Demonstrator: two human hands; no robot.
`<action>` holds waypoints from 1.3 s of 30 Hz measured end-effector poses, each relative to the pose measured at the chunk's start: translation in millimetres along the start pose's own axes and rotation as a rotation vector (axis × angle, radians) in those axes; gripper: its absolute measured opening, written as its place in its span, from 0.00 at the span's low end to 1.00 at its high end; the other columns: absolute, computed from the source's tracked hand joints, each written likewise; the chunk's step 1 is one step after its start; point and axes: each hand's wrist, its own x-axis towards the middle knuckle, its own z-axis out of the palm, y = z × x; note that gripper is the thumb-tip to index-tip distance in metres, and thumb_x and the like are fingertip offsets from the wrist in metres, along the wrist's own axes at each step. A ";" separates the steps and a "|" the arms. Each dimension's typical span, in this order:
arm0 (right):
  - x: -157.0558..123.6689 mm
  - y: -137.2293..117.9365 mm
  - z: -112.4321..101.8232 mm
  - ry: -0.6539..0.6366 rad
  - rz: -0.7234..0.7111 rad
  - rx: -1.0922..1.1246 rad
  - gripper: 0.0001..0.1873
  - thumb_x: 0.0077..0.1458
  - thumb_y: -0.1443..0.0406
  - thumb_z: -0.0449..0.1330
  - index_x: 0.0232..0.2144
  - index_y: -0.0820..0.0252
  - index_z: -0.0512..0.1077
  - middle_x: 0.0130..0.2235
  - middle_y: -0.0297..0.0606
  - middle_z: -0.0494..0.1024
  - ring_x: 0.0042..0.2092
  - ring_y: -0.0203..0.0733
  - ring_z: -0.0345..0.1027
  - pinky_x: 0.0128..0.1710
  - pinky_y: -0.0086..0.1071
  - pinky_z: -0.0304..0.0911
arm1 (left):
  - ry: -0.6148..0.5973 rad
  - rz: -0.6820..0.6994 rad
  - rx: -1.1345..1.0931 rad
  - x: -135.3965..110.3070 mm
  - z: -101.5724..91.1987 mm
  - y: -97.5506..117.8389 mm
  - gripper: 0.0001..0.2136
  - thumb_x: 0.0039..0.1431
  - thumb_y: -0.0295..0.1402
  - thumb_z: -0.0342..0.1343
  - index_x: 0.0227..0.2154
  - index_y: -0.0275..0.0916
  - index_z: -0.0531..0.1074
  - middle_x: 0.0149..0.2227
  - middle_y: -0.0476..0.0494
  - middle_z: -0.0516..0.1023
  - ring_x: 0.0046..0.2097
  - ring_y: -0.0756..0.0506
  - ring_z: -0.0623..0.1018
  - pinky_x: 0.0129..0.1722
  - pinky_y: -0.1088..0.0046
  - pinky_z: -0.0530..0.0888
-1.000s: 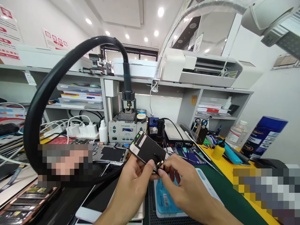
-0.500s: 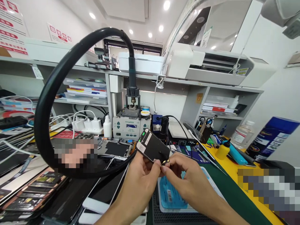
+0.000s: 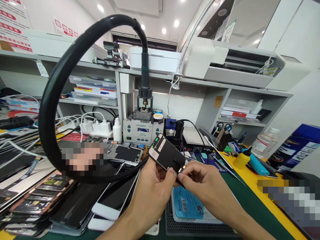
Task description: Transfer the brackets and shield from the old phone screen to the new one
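My left hand [image 3: 156,188] is closed on a phone screen [image 3: 167,154], held tilted in the air with its black back facing up. Green tabs and a pale sticker mark the screen's upper left end. At its lower end, my right hand [image 3: 207,186] pinches a small dark flex cable [image 3: 181,169] with gold contacts between thumb and fingertips. Both thumbs lie close together there, and the fingers hide part of the cable. Below the hands is a blue packet [image 3: 187,203] in a clear plastic box on a dark perforated mat [image 3: 197,230].
Stacked phone parts [image 3: 37,200] and white-edged screens [image 3: 107,210] crowd the left. A thick black hose [image 3: 47,100] loops up from a hot-air station [image 3: 143,130]. Right, on a yellow strip, stand a yellow bottle [image 3: 241,160], a clear bottle [image 3: 265,143] and a blue can [image 3: 293,146].
The view has shifted slightly, so most of the scene sits a little higher and further right. Both hands still hold the screen and cable, with the right fingertips slightly changed around the gold contacts.
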 end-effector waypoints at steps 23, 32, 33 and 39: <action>3.6 -4.6 -6.6 -0.076 0.132 0.062 0.07 0.48 0.66 0.60 0.21 0.60 0.73 0.23 0.31 0.71 0.23 0.33 0.59 0.22 0.27 0.53 | -0.002 -0.024 0.015 1.3 -2.3 -3.3 0.06 0.63 0.31 0.53 0.42 0.42 0.67 0.42 0.48 0.79 0.41 0.44 0.80 0.34 0.69 0.81; 4.3 -9.2 -7.1 -0.085 0.158 0.087 0.06 0.47 0.69 0.58 0.20 0.60 0.73 0.21 0.29 0.70 0.23 0.31 0.59 0.22 0.25 0.55 | -0.009 -0.039 0.028 -0.2 -2.7 -1.0 0.07 0.62 0.30 0.53 0.43 0.43 0.66 0.42 0.49 0.79 0.40 0.45 0.81 0.32 0.72 0.80; 4.4 -9.7 -7.2 -0.086 0.159 0.091 0.06 0.47 0.69 0.58 0.20 0.60 0.73 0.20 0.28 0.70 0.22 0.31 0.59 0.22 0.25 0.56 | -0.011 -0.041 0.030 -0.2 -2.9 -0.7 0.07 0.62 0.30 0.53 0.43 0.43 0.66 0.42 0.49 0.79 0.40 0.45 0.81 0.32 0.73 0.80; 6.1 -9.1 -8.3 -0.088 0.176 0.093 0.06 0.46 0.69 0.58 0.20 0.60 0.73 0.19 0.28 0.69 0.22 0.31 0.58 0.22 0.25 0.57 | -0.022 -0.048 0.031 0.7 -2.9 -0.5 0.07 0.62 0.29 0.53 0.42 0.42 0.66 0.41 0.49 0.79 0.39 0.45 0.81 0.33 0.72 0.80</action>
